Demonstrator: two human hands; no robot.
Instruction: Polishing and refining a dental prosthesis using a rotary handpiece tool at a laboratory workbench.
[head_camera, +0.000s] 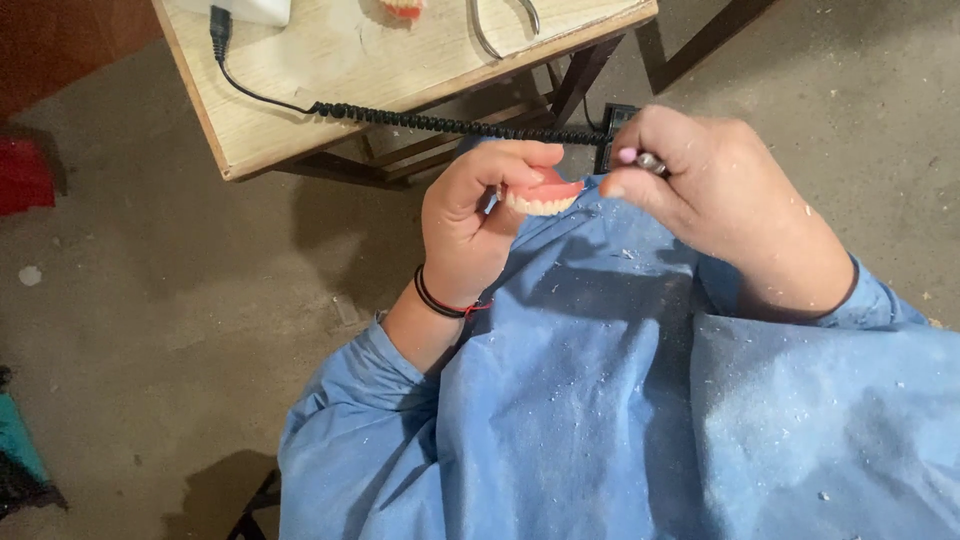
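Observation:
My left hand (470, 215) grips a pink denture (545, 195) with a row of white teeth facing down. My right hand (715, 190) is closed around a small metal handpiece (650, 161), its tip close to the right end of the denture. A black coiled cord (440, 122) runs from the handpiece side back to the wooden table. Both hands are held over my lap, which is covered by a blue gown (600, 400) dusted with white shavings. A dark band circles my left wrist.
A small wooden table (330, 70) stands ahead with a white device (245, 8), a second pink denture piece (403, 8) and a bent metal tool (500, 25) on it. The floor is dusty concrete (150, 300). A red object (22, 175) lies at the left.

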